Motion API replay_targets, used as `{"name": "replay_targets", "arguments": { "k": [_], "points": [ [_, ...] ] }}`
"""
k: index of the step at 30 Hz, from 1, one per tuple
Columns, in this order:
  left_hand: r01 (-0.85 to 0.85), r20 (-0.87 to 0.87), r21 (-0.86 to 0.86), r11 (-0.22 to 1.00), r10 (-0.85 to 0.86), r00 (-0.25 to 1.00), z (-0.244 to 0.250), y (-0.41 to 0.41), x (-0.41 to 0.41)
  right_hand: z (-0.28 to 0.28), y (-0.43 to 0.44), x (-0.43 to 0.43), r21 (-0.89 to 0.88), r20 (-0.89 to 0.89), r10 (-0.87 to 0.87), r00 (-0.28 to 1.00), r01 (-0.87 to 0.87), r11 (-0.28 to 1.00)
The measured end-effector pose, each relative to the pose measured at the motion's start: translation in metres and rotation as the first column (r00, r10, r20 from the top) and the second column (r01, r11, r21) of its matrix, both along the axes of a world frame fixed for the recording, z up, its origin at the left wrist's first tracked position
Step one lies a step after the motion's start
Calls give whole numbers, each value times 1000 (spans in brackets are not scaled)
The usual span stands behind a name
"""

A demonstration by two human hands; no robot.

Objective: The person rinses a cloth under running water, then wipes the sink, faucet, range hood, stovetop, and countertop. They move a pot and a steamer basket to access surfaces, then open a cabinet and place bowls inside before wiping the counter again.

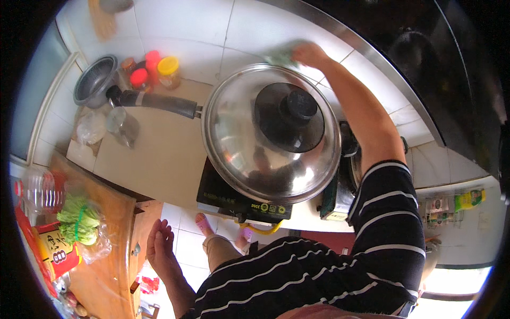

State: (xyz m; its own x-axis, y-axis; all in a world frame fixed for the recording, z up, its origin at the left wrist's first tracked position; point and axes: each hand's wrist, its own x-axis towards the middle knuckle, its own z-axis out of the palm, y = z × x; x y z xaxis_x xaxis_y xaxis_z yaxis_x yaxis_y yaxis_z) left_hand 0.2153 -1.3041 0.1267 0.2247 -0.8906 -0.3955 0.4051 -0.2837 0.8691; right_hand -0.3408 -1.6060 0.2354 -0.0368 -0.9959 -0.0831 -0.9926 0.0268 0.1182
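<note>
My right hand, blurred, presses a green-grey cloth against the white tiled wall behind the pan. Below that hand is a long-handled pan covered by a domed steel lid with a black knob. The pan rests on a black portable cooktop, its handle pointing left. Low at the left, my left hand hangs beside the counter, holding nothing, its fingers slightly curled.
Jars with red and yellow lids, a grey plastic basin and a steel container stand left on the counter. A gas stove is at the right, under a dark range hood. A wooden cabinet holds leafy greens.
</note>
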Motion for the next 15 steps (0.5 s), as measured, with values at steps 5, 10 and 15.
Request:
{"name": "replay_targets", "arguments": {
  "k": [5,10,15],
  "points": [
    [50,-44,-24,998,-51,998,-4,-11,7,-18,14,-49,493,-610,414,675,-85,866],
    [59,-40,-2,998,-59,997,-10,-15,18,-34,-46,7,-94,446,190,875,-166,982],
    [38,-29,9,999,-37,999,-10,-19,24,1,2,8,123,802,-305,515,357,926]
  ]
}}
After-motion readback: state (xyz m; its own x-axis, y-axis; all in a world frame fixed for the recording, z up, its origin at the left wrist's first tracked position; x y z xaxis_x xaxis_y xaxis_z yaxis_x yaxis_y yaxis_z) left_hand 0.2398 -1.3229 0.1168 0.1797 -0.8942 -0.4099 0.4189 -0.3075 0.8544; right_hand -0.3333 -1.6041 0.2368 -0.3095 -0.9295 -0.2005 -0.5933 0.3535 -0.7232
